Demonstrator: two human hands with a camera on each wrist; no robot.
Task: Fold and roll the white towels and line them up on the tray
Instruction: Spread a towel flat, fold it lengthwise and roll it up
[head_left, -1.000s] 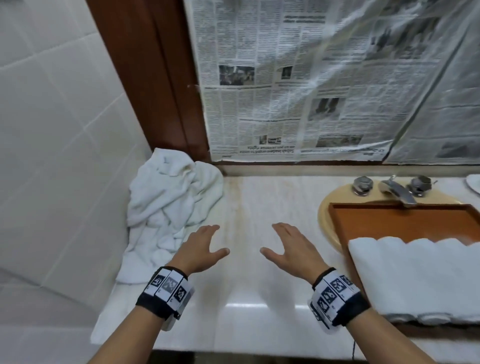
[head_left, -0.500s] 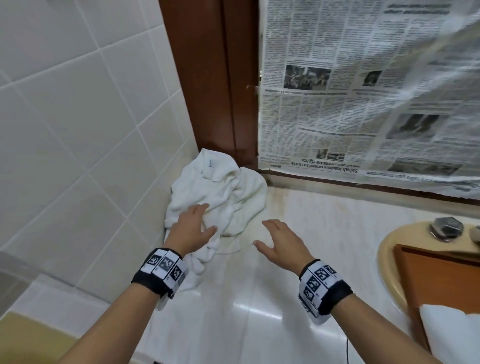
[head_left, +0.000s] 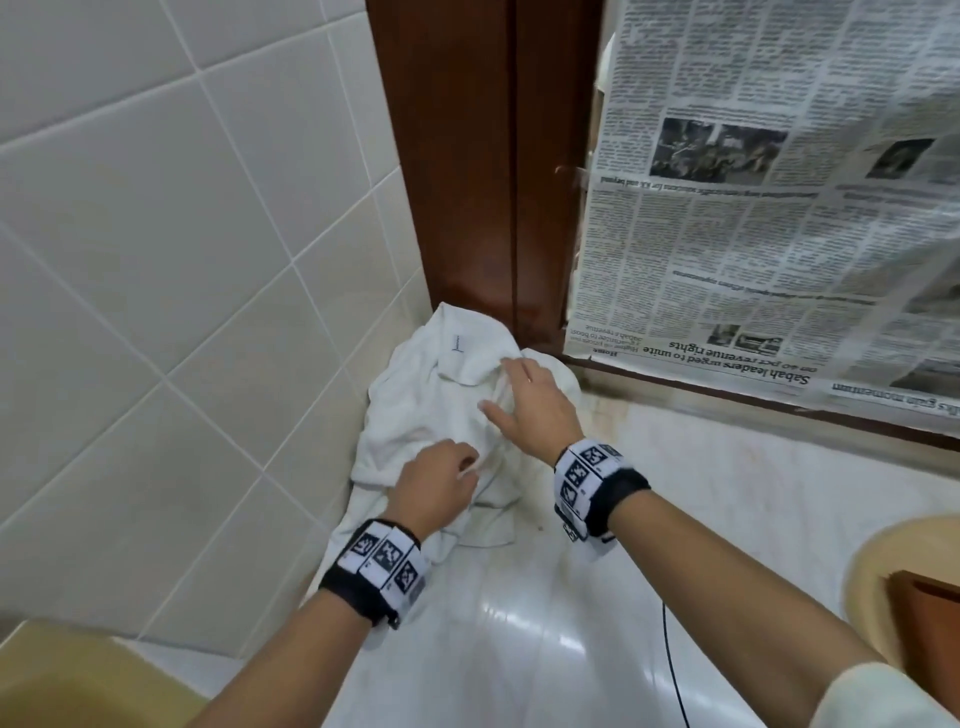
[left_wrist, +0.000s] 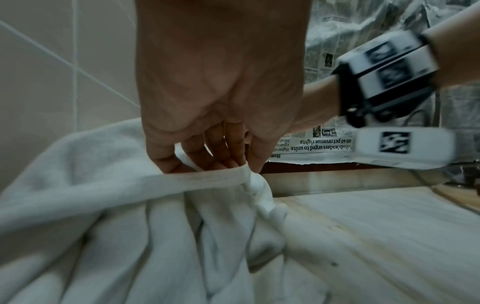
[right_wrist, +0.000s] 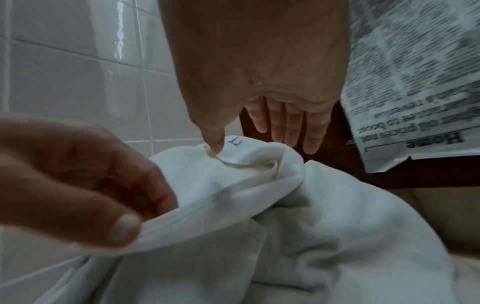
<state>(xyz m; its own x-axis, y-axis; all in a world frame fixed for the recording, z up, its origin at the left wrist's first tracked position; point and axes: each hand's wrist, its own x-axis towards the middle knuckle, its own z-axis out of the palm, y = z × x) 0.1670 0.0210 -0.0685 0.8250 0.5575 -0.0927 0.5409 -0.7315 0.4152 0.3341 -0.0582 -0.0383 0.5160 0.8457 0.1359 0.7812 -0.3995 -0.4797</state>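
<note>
The towels (head_left: 441, 410) lie in a soft heap on the worktop (head_left: 701, 509), pushed into the corner where the tile wall (head_left: 156, 260) meets the brown door frame (head_left: 483, 182). The left hand (head_left: 436, 483) pinches a hem of the top towel, its fingers (left_wrist: 166, 158) clamped on the cloth, likely to pull one towel out of the heap. The right hand (head_left: 530, 410) rests on top of the heap with its fingers (right_wrist: 311, 133) straight and a little apart, and its thumb touches a fold, maybe hunting for a second corner.

The wall and the frame block the left and the back. The open room is to the right and toward the person, where the worktop is bare and shiny. A towel can be spread flat there. Only a corner of the tray (head_left: 924, 618) shows, well apart, at the right edge.
</note>
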